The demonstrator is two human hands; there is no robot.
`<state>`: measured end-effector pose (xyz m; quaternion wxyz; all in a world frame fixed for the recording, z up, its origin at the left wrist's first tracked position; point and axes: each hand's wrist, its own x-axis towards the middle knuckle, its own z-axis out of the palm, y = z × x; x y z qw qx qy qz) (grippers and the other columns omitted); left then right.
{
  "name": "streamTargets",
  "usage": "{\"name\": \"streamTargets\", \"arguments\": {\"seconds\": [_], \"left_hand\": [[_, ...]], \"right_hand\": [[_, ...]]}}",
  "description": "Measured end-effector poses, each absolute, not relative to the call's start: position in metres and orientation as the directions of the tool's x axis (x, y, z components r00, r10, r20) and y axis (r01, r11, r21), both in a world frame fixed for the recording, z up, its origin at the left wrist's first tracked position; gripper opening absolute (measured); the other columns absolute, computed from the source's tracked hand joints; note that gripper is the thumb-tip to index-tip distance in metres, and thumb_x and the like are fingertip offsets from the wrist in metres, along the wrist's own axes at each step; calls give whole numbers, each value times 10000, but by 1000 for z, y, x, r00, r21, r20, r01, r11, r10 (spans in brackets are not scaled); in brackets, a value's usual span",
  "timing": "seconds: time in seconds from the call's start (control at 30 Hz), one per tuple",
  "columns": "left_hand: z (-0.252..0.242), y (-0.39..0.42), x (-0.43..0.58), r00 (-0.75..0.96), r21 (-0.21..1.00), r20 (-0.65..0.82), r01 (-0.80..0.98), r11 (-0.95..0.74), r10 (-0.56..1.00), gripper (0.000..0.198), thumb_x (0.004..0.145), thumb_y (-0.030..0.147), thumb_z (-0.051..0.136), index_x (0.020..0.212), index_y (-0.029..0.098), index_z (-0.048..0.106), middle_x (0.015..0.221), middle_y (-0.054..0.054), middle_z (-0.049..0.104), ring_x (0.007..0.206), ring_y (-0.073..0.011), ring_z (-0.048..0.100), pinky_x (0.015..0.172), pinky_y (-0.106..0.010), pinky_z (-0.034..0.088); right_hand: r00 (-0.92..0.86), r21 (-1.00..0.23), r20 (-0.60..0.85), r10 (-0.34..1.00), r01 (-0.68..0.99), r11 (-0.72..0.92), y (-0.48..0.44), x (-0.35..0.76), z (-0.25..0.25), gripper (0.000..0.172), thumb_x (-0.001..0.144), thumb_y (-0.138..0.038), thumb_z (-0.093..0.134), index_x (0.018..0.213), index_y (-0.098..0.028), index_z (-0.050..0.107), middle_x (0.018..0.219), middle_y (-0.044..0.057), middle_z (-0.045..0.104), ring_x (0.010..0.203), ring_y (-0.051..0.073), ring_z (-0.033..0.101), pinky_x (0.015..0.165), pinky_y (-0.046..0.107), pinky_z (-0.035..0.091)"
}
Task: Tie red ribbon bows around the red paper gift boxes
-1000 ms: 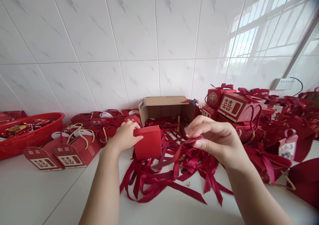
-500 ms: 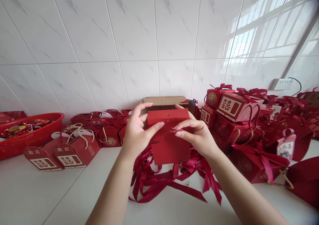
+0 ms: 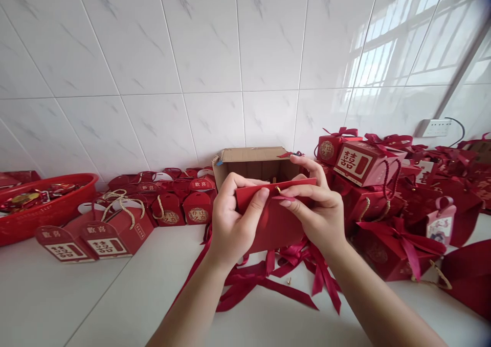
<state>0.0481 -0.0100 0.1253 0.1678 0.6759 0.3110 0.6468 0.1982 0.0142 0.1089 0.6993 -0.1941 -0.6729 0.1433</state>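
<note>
My left hand (image 3: 238,224) grips the left part of a plain red gift box (image 3: 276,229), its thumb pressed on the front near the top edge. The box is tilted, and its inside is hidden. My right hand (image 3: 318,203) pinches a short dark-red strip (image 3: 284,198), apparently ribbon, between thumb and index finger. A small brass fastener (image 3: 278,189) shows beside those fingertips at the box's top edge; how deep it sits I cannot tell. Beneath the box, loose red ribbons (image 3: 268,285) lie tangled on the white table, with another brass fastener (image 3: 289,281) among them.
An open cardboard box (image 3: 251,155) stands against the tiled wall. Red gift boxes with rope handles (image 3: 107,234) sit left, beside a red basin (image 3: 92,186) of wrapped sweets. Stacked ribboned boxes (image 3: 355,165) fill the right, with a power strip (image 3: 435,128) behind.
The red box has tilted, so its top face now shows as a thin edge. My left hand has moved right, and the brass fastener has come into sight by my right fingertips.
</note>
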Motion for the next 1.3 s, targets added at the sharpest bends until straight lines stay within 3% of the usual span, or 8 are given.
{"name": "streamTargets", "arguments": {"seconds": [0.23,0.37,0.47,0.6,0.7,0.9,1.1,1.3], "left_hand": [[123,-8,46,39,567,799,282,-774,599,67,887,244,591,850,207,550,870,-6,661,835,-127,622,763,-229,481],[122,-7,44,101,542,812,234,-807,575,47,902,251,561,879,210,561,925,-28,664,902,-150,623,829,-264,481],[125,-9,41,195,603,757,155,-782,623,131,931,338,489,965,226,546,1036,-60,645,954,-176,622,824,-291,503],[132,-10,30,257,688,598,319,-651,759,474,774,409,691,1159,255,461,1174,-97,598,1043,-238,607,858,-346,524],[137,-4,16,154,711,508,480,-514,847,397,777,438,672,1078,249,495,1047,-67,629,940,-222,638,796,-349,546],[148,-2,-9,288,736,379,483,-475,880,255,865,432,563,773,195,577,701,-1,583,657,-149,595,607,-269,506],[154,-17,-4,-111,709,702,207,-674,704,147,889,356,567,846,216,555,852,-11,627,820,-149,619,769,-283,525],[152,-35,12,95,625,732,302,-720,675,109,817,262,673,874,247,581,657,33,590,541,-106,551,488,-209,453]], "right_hand": [[71,-406,913,401,60,912,14,198,108,188,762,-120,722,859,-280,712,1195,39,545,920,192,626,845,406,535],[130,-462,879,458,-4,887,14,195,109,438,748,-170,736,1129,-279,550,1185,60,565,986,212,616,847,393,535],[97,-614,785,612,-10,789,15,196,109,236,746,-272,746,882,-220,560,861,25,643,769,174,623,673,310,538],[233,-590,797,557,108,800,17,200,112,251,731,-287,754,720,-216,513,684,-12,578,621,134,532,551,262,460],[288,-590,796,533,166,790,19,206,114,263,738,-314,749,710,-218,506,691,-8,564,637,140,515,573,274,444],[306,-621,772,558,174,764,24,213,116,273,742,-335,746,701,-212,505,700,-13,557,649,136,521,602,271,444],[-284,-424,861,421,55,904,14,210,116,219,744,-235,731,753,-212,513,689,-5,604,594,133,566,521,255,454],[-445,-106,890,100,10,994,-5,207,120,185,773,-189,692,802,-231,514,682,5,634,617,148,608,555,272,474]]}}
